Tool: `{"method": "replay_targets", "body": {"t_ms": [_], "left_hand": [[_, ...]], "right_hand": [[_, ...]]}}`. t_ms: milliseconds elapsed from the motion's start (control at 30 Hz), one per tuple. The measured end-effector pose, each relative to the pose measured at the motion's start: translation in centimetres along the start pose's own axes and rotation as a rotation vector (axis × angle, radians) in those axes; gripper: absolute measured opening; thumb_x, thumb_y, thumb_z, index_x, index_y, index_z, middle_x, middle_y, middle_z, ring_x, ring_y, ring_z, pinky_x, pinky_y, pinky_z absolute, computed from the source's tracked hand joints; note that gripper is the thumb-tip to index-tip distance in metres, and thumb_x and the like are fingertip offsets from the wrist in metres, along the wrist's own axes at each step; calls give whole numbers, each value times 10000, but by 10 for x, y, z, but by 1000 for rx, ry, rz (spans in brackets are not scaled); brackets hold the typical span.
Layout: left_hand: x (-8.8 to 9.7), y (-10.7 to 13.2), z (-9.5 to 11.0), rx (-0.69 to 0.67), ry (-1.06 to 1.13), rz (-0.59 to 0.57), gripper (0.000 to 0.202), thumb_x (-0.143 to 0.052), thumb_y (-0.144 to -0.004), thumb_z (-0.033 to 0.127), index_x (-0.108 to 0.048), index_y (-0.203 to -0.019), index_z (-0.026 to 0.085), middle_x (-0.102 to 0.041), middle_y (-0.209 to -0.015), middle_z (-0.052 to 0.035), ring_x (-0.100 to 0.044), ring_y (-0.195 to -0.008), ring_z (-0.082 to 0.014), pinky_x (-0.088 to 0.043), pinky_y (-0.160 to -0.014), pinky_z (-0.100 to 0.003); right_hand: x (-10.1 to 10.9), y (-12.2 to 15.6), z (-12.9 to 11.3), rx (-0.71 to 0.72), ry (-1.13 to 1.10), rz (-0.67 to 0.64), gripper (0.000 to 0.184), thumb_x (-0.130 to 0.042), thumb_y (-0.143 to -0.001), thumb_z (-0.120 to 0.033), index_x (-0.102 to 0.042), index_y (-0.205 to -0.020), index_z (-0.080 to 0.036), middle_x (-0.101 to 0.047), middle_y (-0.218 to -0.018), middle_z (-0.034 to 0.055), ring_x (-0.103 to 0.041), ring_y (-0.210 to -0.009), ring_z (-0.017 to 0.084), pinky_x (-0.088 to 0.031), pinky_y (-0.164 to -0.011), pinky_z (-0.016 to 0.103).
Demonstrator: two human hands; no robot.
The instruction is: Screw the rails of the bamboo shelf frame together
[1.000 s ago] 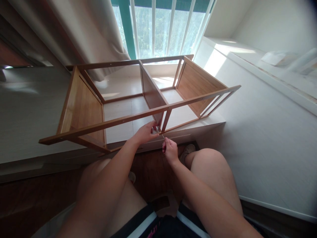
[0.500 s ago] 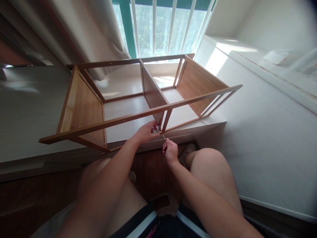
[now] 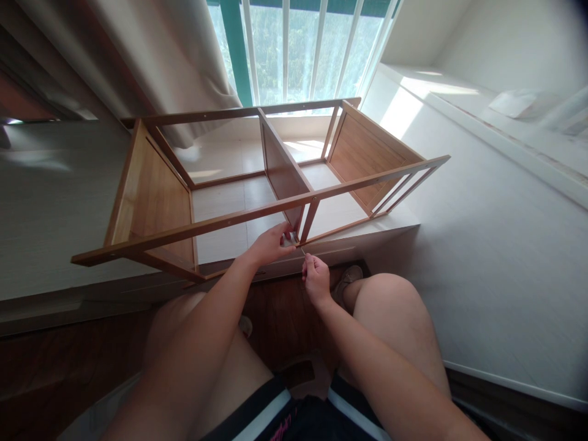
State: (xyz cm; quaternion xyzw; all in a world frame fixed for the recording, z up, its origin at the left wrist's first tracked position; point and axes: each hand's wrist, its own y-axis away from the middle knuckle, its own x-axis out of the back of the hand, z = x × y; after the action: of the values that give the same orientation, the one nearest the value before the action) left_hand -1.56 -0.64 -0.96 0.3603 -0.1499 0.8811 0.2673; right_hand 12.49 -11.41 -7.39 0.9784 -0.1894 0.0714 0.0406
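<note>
A brown wooden shelf frame (image 3: 220,218) lies on its side, with wooden panels at both ends and a board (image 3: 281,160) across its middle. My left hand (image 3: 272,245) is closed around its lower near rail, beside the foot of the middle board. Its fingertips are partly hidden behind the wood. Just right of it, my right hand (image 3: 316,277) is pinched on a thin metal rod that looks like a hex key (image 3: 302,251). The rod's tip meets the near rail at the joint below the middle board; most of its other end is hidden in the fingers.
The frame rests on a pale ledge (image 3: 220,205) below a barred window (image 3: 303,55). A curtain (image 3: 184,73) hangs at the left. A white wall panel (image 3: 487,245) rises on the right. My knees are close to the ledge, above a dark wooden floor (image 3: 275,306).
My right hand has shifted very slightly and turned a little around the rod. The left hand and the shelf frame stay in place.
</note>
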Motion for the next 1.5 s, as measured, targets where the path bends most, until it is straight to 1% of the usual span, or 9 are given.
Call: {"method": "replay_targets", "body": {"t_ms": [200,367,500,633,767,1000,1200,1333,1500], "left_hand": [[0,0,0,-1,-6,-9,365,-637,-699,356,-522,-1014,212,-613,-925,-11,-533,-703,-127,-427,-640,-266],[0,0,0,10,6,-15,376,-634,-701,356,-520,-1030,217,-614,-926,-9,-534,-700,-128,-437,-646,-270],[1,0,1,23,13,-9,372,-640,-691,348,-532,-1022,217,-619,-928,-14,-539,-708,-131,-440,-644,-272],[0,0,1,22,1,-4,363,-641,-692,357,-533,-1009,217,-616,-918,-11,-538,-702,-129,-434,-637,-270],[1,0,1,16,-5,-2,357,-637,-696,354,-529,-1007,215,-610,-898,-10,-536,-705,-132,-424,-630,-266],[3,2,5,41,-19,-11,347,-628,-698,355,-523,-996,211,-591,-811,6,-526,-674,-133,-405,-610,-266],[3,2,5,49,-17,-12,349,-630,-695,356,-524,-995,212,-584,-796,10,-528,-678,-135,-410,-614,-268],[2,2,4,33,-11,-7,347,-637,-698,350,-527,-998,215,-600,-839,2,-534,-698,-135,-417,-624,-266],[2,1,4,28,-14,0,341,-635,-698,350,-532,-993,215,-605,-883,-9,-534,-713,-140,-423,-636,-269]], "right_hand": [[6,-2,-3,126,235,43,450,-359,-939,-476,-422,-587,-204,-424,-519,-29,-383,-507,113,-280,-526,245],[10,-4,-3,177,371,52,442,-333,-957,-452,-409,-597,-207,-433,-537,-25,-391,-529,121,-268,-546,253],[13,-4,-5,234,505,42,422,-330,-964,-428,-413,-615,-206,-485,-590,-6,-427,-563,128,-271,-570,257],[13,-3,-7,299,644,38,401,-318,-973,-404,-471,-662,-203,-554,-675,25,-481,-622,141,-260,-581,265],[12,-1,-5,325,731,30,395,-316,-979,-402,-505,-697,-199,-583,-716,37,-506,-648,145,-240,-571,267],[11,-1,2,359,785,22,409,-304,-984,-407,-539,-725,-196,-592,-744,43,-510,-640,143,-223,-551,266],[12,-1,2,372,808,20,402,-298,-985,-404,-553,-753,-197,-597,-766,43,-508,-635,141,-227,-549,266],[13,-4,2,338,730,25,392,-299,-981,-403,-514,-722,-201,-581,-741,39,-505,-648,146,-251,-563,260],[15,-7,0,285,521,-19,405,-304,-971,-417,-435,-653,-206,-520,-645,14,-478,-613,142,-306,-599,251]]}}
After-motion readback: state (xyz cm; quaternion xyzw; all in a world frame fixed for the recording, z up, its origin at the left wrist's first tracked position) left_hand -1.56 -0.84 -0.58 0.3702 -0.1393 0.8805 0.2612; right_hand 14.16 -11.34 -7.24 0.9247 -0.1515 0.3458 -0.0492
